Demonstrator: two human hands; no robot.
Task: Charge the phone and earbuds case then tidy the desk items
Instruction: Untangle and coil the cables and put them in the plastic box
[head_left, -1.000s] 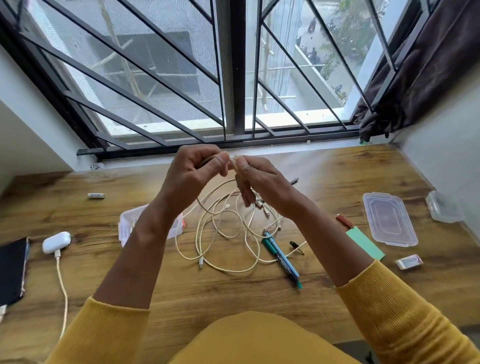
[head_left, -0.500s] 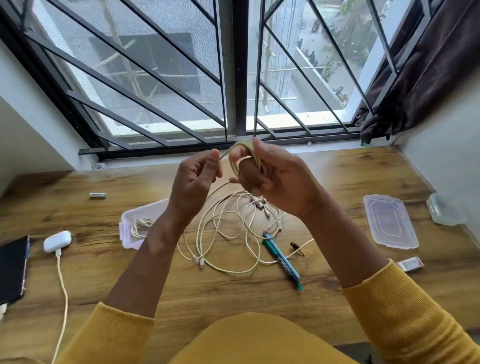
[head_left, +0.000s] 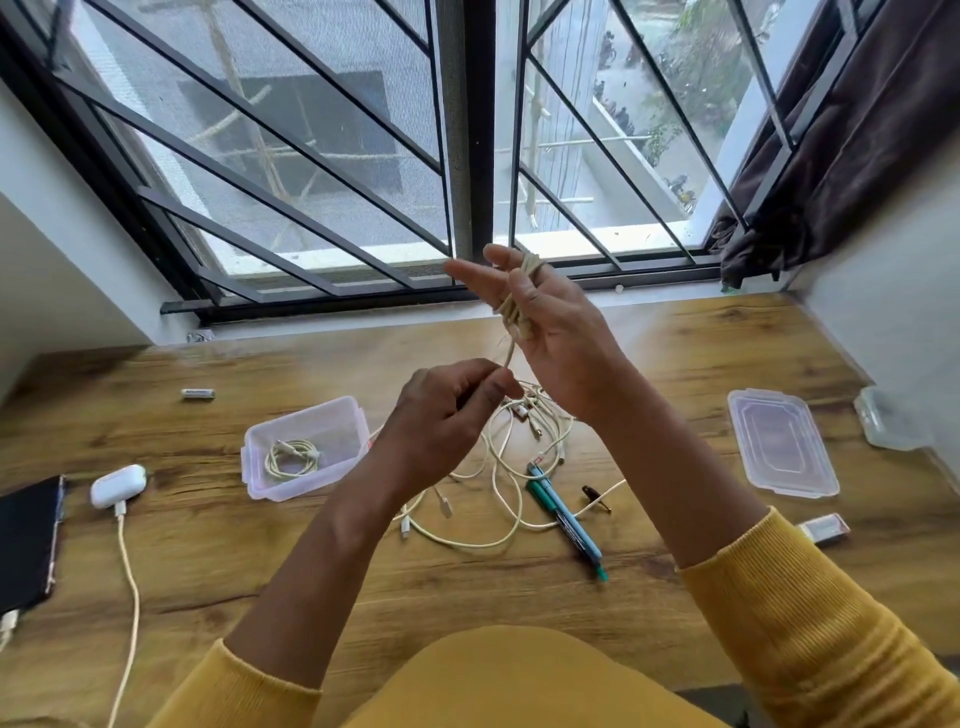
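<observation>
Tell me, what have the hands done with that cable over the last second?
The right hand rose toward the window and now has the cable wound in several turns round its straight fingers. The left hand dropped lower, pinching the cable's free end. The tangle of cables, the plastic box and the plugged-in earbuds case stayed put.

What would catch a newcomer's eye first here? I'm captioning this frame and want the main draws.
First, the raised right hand in the middle of the view, with a cream cable wound round its fingers, while the left hand pinches the cable's loose end just below. Next, the tangle of white cables on the wooden desk beneath them, and left of it the clear box holding one coiled cable.
</observation>
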